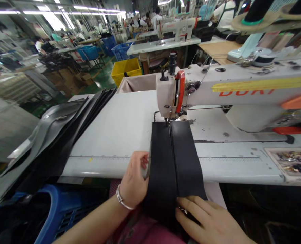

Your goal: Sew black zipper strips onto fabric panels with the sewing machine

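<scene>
A long black panel, leather-like, with a zipper-like seam line down its middle, runs from under the presser foot of a white sewing machine over the table's front edge. At its left edge my left hand is closed, fingers curled behind the material. My right hand grips the panel's near part beside the seam line. A small shiny metal piece, perhaps a zipper slider, glints between its fingers. The panel's near end is hidden in shadow at my lap.
Black and grey cut pieces lie stacked on the table's left side. Below them stands a blue basket. A tray of metal parts is set in the table at right. Beyond stand a yellow bin and another sewing machine; people work farther off.
</scene>
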Demonstrator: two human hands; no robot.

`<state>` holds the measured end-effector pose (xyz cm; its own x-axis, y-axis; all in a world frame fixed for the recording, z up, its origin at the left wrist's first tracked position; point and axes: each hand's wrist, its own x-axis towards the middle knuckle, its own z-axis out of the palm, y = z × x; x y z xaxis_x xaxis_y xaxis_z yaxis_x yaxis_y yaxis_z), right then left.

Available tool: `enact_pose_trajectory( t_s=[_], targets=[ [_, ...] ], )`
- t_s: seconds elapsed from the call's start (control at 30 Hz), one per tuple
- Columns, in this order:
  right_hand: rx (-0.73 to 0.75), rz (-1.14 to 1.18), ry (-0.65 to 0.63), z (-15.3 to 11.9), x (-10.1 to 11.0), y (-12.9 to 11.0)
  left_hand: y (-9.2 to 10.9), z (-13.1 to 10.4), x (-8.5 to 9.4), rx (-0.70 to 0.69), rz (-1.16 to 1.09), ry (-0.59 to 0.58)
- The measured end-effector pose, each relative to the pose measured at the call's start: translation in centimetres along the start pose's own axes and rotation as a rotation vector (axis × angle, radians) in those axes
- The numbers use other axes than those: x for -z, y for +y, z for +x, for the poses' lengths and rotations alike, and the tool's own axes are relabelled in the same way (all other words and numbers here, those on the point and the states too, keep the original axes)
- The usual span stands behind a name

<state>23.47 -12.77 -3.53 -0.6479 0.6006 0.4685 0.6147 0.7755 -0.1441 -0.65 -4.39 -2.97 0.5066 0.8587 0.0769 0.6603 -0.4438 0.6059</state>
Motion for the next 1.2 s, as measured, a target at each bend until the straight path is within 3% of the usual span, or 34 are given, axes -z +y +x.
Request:
enact_pose_trajectory(
  t_s=[0.07,0.17,0.23,0.6,1.2],
  targets=[
    [0.012,0.015,-0.043,0.3,0.3,0.1,-0.3,1.4,1.4,-0.180,0.162,-0.027],
    [0.045,0.011,-0.097,0.7,0.8,0.3,-0.6,3.6,2.6,-0.494,0.341,-0.354],
    [0.063,0.003,-0.087,0.7,0.9,0.5,-0.6,4.5,2.7,-0.531,0.370,-0.463],
    [0.050,0.041,-0.112,2.5,1.7,2.4,-1.0,6.3,2.9,-0.507,0.310,-0.442],
    [-0.038,0.007,-0.148,4.7,0.7,6.0,-3.2,10.9,3.5,-0.542,0.303,-0.371]
  ],
)
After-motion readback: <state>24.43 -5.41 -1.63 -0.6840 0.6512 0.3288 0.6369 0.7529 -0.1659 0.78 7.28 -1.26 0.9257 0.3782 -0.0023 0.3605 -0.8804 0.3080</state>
